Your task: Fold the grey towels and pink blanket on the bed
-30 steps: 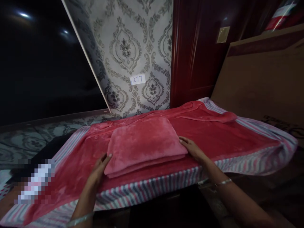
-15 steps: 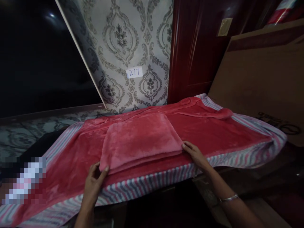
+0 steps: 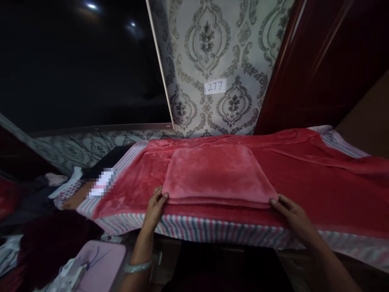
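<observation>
A folded pink-red plush cloth (image 3: 217, 174) lies flat as a rough rectangle, its layers showing along the near edge. My left hand (image 3: 155, 207) pinches the near left corner, thumb on top and fingers beneath. At the near right corner, my right hand (image 3: 288, 209) grips the cloth the same way. Under it spreads a larger red plush cover (image 3: 306, 186), rumpled along the back. A striped cloth (image 3: 212, 229) in grey, white and pink hangs at the front edge and shows at both sides.
A large dark screen (image 3: 82, 69) stands behind on the left, beside patterned wallpaper (image 3: 206, 44) bearing a card (image 3: 215, 86) marked 277. Dark red wood panelling (image 3: 322, 69) rises at right. Heaped clothes (image 3: 51, 239) and a pink flat-topped object (image 3: 105, 263) are at lower left.
My view has swung left, bringing the clothes and pink object into sight. Both hands still hold the near corners of the folded cloth, whose front edge now looks straighter.
</observation>
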A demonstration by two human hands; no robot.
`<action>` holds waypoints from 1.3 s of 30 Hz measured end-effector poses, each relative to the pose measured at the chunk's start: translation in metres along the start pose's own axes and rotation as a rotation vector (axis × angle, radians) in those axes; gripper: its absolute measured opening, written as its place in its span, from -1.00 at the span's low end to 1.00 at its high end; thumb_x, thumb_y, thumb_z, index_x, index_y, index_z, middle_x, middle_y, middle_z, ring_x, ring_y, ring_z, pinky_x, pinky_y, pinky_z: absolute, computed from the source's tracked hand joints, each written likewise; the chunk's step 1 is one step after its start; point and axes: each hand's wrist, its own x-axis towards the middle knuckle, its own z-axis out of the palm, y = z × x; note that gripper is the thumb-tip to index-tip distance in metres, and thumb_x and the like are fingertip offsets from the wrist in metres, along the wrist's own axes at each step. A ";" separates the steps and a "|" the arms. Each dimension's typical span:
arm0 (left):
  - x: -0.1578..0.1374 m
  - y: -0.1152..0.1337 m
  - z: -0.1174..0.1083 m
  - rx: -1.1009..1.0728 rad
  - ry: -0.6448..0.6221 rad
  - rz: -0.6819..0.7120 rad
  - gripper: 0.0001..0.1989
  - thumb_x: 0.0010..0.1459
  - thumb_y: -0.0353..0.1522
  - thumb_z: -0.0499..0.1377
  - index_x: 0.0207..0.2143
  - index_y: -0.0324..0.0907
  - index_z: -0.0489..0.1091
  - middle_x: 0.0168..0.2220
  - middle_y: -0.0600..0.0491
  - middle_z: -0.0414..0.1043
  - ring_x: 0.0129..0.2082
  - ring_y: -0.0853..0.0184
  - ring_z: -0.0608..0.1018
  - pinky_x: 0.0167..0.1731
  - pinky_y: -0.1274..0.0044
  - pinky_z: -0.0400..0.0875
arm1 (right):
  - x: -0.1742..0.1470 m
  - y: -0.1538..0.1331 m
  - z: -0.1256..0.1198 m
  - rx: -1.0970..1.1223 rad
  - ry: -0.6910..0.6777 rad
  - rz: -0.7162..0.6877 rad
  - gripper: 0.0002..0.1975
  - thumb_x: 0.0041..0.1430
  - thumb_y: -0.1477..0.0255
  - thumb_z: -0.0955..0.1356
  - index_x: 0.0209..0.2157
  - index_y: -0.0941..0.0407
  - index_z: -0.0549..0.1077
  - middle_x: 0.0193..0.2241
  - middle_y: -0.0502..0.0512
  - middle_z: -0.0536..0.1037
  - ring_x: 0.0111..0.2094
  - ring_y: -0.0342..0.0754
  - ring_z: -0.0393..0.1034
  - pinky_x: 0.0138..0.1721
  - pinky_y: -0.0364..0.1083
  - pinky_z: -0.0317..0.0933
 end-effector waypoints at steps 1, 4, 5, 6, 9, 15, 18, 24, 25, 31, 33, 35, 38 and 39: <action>0.000 0.001 0.001 -0.013 -0.017 -0.005 -0.56 -0.02 -0.02 0.23 -0.26 -0.16 0.56 -0.06 -0.07 0.50 0.05 0.14 0.46 0.13 0.38 0.29 | 0.001 0.001 0.000 0.005 -0.019 -0.001 -0.44 -0.23 -0.09 0.49 -0.26 0.01 0.62 -0.22 0.12 0.63 -0.13 0.18 0.48 -0.04 0.09 0.38; 0.002 0.000 0.004 -0.051 -0.026 -0.040 -0.55 -0.03 -0.03 0.27 -0.25 -0.19 0.57 -0.04 -0.09 0.50 0.06 0.14 0.46 0.11 0.37 0.30 | 0.004 0.001 0.000 0.009 -0.057 0.012 -0.43 -0.30 -0.07 0.52 -0.29 0.03 0.63 -0.23 0.14 0.63 -0.10 0.20 0.47 -0.01 0.11 0.36; 0.004 -0.002 0.005 -0.075 -0.013 -0.054 -0.54 -0.04 -0.02 0.28 -0.24 -0.20 0.56 -0.02 -0.10 0.50 0.06 0.13 0.46 0.11 0.37 0.30 | 0.005 0.001 0.000 0.010 -0.048 0.016 -0.43 -0.30 -0.07 0.52 -0.30 0.04 0.63 -0.24 0.14 0.63 -0.09 0.21 0.47 -0.02 0.11 0.36; 0.005 -0.005 0.006 -0.110 0.006 -0.069 -0.51 -0.05 -0.01 0.29 -0.22 -0.20 0.56 -0.01 -0.10 0.50 0.08 0.12 0.46 0.11 0.36 0.30 | 0.005 0.002 0.000 0.017 -0.029 0.018 -0.43 -0.30 -0.08 0.52 -0.31 0.05 0.63 -0.25 0.15 0.63 -0.10 0.21 0.47 -0.03 0.12 0.36; 0.008 -0.013 0.006 -0.246 0.062 -0.114 -0.42 -0.05 0.02 0.30 -0.10 -0.21 0.51 -0.02 -0.10 0.52 0.11 0.11 0.45 0.11 0.34 0.31 | 0.005 0.004 0.000 0.042 0.037 0.028 -0.41 -0.27 -0.10 0.50 -0.30 0.06 0.62 -0.31 0.13 0.64 -0.15 0.20 0.50 -0.06 0.13 0.37; 0.005 -0.014 0.001 -0.196 -0.009 -0.170 -0.36 -0.09 0.05 0.31 -0.09 -0.23 0.49 -0.03 -0.12 0.53 0.07 0.07 0.49 0.07 0.33 0.35 | 0.004 0.008 0.000 0.053 0.011 0.016 -0.39 -0.18 -0.11 0.47 -0.21 0.07 0.58 -0.21 0.15 0.63 -0.13 0.18 0.50 -0.08 0.09 0.38; 0.001 -0.011 -0.003 -0.129 0.006 -0.155 -0.31 -0.13 0.02 0.34 0.00 -0.19 0.42 0.02 -0.11 0.50 0.06 0.08 0.50 0.04 0.35 0.38 | 0.007 0.011 0.001 0.089 0.045 -0.048 -0.37 -0.17 -0.04 0.49 -0.10 0.04 0.52 -0.09 0.17 0.59 -0.09 0.13 0.48 -0.06 0.05 0.37; 0.007 -0.015 -0.007 0.022 -0.085 -0.108 -0.36 -0.19 -0.03 0.34 -0.08 -0.19 0.45 -0.03 -0.14 0.54 0.04 0.04 0.52 0.06 0.31 0.37 | 0.011 0.010 0.004 0.014 0.004 -0.100 -0.50 -0.18 0.06 0.47 -0.21 0.06 0.56 -0.19 0.14 0.62 -0.10 0.15 0.47 0.03 0.09 0.29; 0.009 -0.016 -0.007 0.065 -0.066 -0.113 -0.38 -0.20 -0.02 0.33 -0.13 -0.20 0.46 -0.08 -0.14 0.56 0.00 0.03 0.53 0.04 0.29 0.38 | 0.011 0.008 0.004 -0.030 0.005 -0.095 -0.54 -0.17 0.06 0.46 -0.27 0.07 0.58 -0.23 0.14 0.62 -0.10 0.18 0.46 0.04 0.11 0.28; 0.018 -0.022 0.001 0.167 0.068 -0.138 -0.45 -0.26 0.04 0.30 -0.33 -0.19 0.49 -0.29 -0.11 0.60 -0.16 -0.02 0.58 -0.07 0.24 0.44 | 0.003 -0.007 0.008 0.012 -0.002 -0.059 -0.53 -0.17 -0.02 0.46 -0.36 0.08 0.59 -0.29 0.12 0.62 -0.11 0.19 0.45 0.01 0.10 0.28; 0.017 -0.021 0.003 0.078 0.069 -0.130 -0.44 -0.25 0.04 0.31 -0.31 -0.19 0.50 -0.25 -0.10 0.61 -0.12 0.01 0.58 -0.05 0.27 0.44 | 0.002 -0.012 0.009 0.068 -0.040 -0.054 -0.51 -0.20 -0.03 0.48 -0.34 0.07 0.58 -0.30 0.11 0.62 -0.16 0.15 0.46 -0.03 0.07 0.30; 0.015 -0.018 0.004 -0.006 0.062 -0.141 -0.42 -0.27 0.05 0.33 -0.30 -0.19 0.51 -0.24 -0.09 0.60 -0.09 0.02 0.57 -0.04 0.29 0.43 | 0.002 -0.015 0.009 0.098 -0.091 -0.039 -0.51 -0.22 -0.02 0.49 -0.36 0.07 0.56 -0.33 0.10 0.60 -0.21 0.11 0.45 -0.08 0.04 0.32; 0.015 -0.014 0.001 -0.020 0.003 -0.187 -0.40 -0.29 0.06 0.35 -0.32 -0.21 0.52 -0.28 -0.10 0.61 -0.07 0.00 0.56 -0.03 0.29 0.44 | 0.007 -0.016 0.005 0.070 -0.138 0.003 -0.53 -0.22 -0.03 0.48 -0.46 0.09 0.48 -0.47 0.06 0.54 -0.38 -0.01 0.39 -0.25 -0.05 0.30; 0.016 -0.013 -0.001 0.005 -0.028 -0.203 -0.40 -0.30 0.07 0.35 -0.34 -0.22 0.53 -0.28 -0.11 0.61 -0.07 -0.01 0.56 -0.04 0.29 0.44 | 0.009 -0.016 0.004 0.043 -0.151 0.023 -0.53 -0.20 -0.03 0.47 -0.50 0.10 0.44 -0.52 0.05 0.51 -0.44 -0.05 0.34 -0.33 -0.09 0.26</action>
